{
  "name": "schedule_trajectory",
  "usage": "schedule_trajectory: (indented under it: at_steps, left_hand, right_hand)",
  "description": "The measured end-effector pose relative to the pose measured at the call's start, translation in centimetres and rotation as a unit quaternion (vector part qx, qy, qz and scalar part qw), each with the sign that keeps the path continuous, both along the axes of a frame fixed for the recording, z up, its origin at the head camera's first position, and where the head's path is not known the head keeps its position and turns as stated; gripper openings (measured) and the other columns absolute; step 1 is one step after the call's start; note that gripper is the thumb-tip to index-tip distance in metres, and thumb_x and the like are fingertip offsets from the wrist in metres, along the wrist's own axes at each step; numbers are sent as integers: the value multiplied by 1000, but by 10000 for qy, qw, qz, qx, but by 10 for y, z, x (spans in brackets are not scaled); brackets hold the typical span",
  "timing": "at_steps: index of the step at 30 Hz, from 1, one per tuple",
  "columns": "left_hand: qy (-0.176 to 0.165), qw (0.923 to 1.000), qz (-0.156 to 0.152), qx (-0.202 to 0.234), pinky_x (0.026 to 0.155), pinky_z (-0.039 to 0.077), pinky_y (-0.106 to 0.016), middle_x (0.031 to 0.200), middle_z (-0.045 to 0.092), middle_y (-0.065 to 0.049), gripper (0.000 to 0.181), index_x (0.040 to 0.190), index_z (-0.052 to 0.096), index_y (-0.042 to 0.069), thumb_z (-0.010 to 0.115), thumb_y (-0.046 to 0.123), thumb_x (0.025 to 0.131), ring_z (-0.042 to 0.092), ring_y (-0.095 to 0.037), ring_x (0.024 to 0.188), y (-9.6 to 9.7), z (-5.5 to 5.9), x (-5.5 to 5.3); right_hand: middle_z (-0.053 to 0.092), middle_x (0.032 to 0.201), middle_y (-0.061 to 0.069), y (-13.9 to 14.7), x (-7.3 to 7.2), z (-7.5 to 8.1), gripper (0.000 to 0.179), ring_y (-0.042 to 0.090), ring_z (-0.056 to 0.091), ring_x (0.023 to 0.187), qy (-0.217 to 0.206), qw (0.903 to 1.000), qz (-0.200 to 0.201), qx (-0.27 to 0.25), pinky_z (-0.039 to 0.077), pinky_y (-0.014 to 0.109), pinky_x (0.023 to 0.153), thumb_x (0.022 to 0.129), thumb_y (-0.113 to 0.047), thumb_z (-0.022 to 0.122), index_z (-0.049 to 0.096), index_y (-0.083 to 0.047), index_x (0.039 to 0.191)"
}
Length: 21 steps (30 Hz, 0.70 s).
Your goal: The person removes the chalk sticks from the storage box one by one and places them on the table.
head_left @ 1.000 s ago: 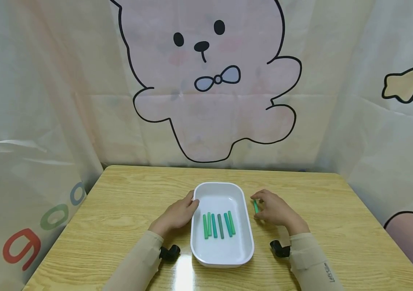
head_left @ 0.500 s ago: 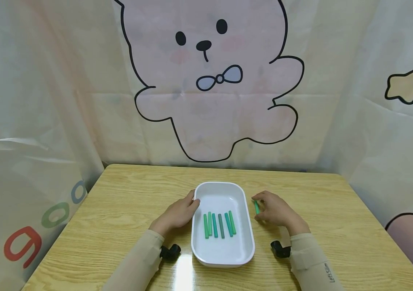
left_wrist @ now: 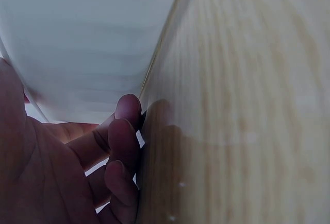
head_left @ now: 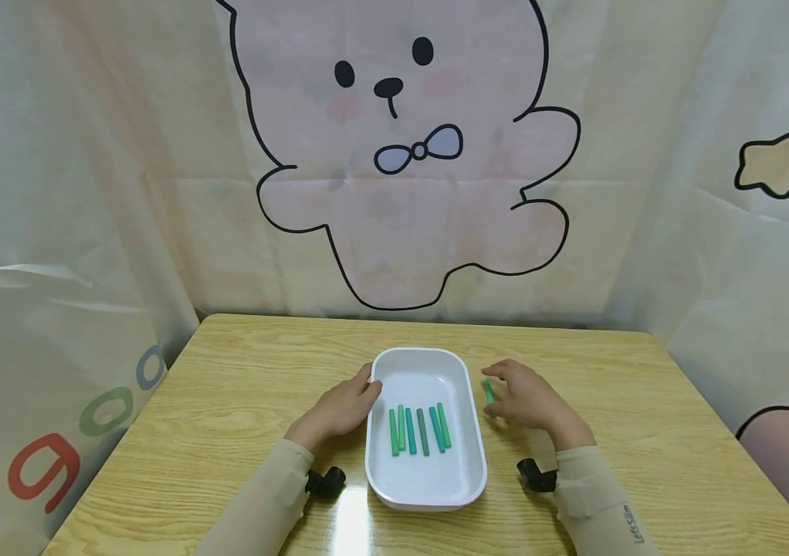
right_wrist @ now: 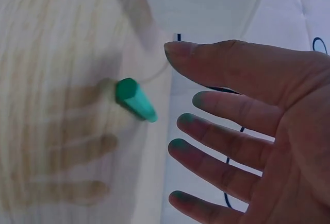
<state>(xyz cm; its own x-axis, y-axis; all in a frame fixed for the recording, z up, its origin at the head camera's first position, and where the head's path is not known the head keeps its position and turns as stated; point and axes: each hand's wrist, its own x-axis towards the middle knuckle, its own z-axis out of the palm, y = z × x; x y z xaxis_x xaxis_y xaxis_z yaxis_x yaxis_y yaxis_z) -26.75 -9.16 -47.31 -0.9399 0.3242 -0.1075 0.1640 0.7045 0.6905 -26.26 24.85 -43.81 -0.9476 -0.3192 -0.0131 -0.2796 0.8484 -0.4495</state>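
Observation:
A white plastic tray (head_left: 429,483) stands on the table, with several green pastel-like sticks (head_left: 411,431) lying side by side in it, in shades from light green to teal and grey-green. My left hand (head_left: 340,408) grips its left side, thumb over the rim. In the left wrist view, the fingers (left_wrist: 124,139) curl low by the tray's outer wall, close to the tabletop. Right of the tray, one more green stick (head_left: 489,391) lies on the table. My right hand (head_left: 528,400) is around it with fingers spread. The right wrist view shows the stick (right_wrist: 135,99) apart from the green-tinted fingertips (right_wrist: 186,117).
The wood-grain table (head_left: 262,355) reaches back to a fabric backdrop (head_left: 394,232) with a cartoon bear. Fabric also hangs on both sides. A black wrist camera (head_left: 325,483) sits at the left cuff, another black wrist camera (head_left: 536,476) at the right.
My right hand has loosened from the green stick, its fingers spreading and lifting slightly away. The left hand and the tray have stayed in place.

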Motion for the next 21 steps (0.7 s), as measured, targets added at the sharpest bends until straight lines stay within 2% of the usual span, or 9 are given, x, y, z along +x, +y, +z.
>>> schedule_trajectory:
  at_steps: [5, 13, 21]
  left_hand:
    - [23, 10000, -9, 15, 109, 47, -55, 146, 62, -9, 56, 161, 35, 24, 29, 47, 111, 64, -26, 123, -1, 0, 0]
    - [36, 10000, -17, 27, 107, 48, -55, 146, 61, -10, 56, 162, 34, 23, 30, 46, 111, 64, -25, 120, -1, 2, 1]
    - [13, 10000, -20, 91, 109, 47, -55, 148, 60, -8, 56, 162, 34, 23, 30, 46, 111, 63, -25, 123, -1, 0, 1]
  right_hand:
    - [58, 144, 23, -4, 4, 9, 63, 46, 58, 128, 212, 9998, 57, -16, 49, 62, 102, 88, -23, 83, 61, -1, 141]
    - [59, 143, 22, -13, 12, 24, 63, 46, 58, 129, 533, 9984, 175, -117, 49, 63, 102, 89, -27, 82, 61, 0, 141]
    - [59, 142, 21, -20, 19, 35, 58, 46, 57, 129, 745, 9968, 259, -122, 49, 63, 102, 90, -20, 79, 61, -1, 141]
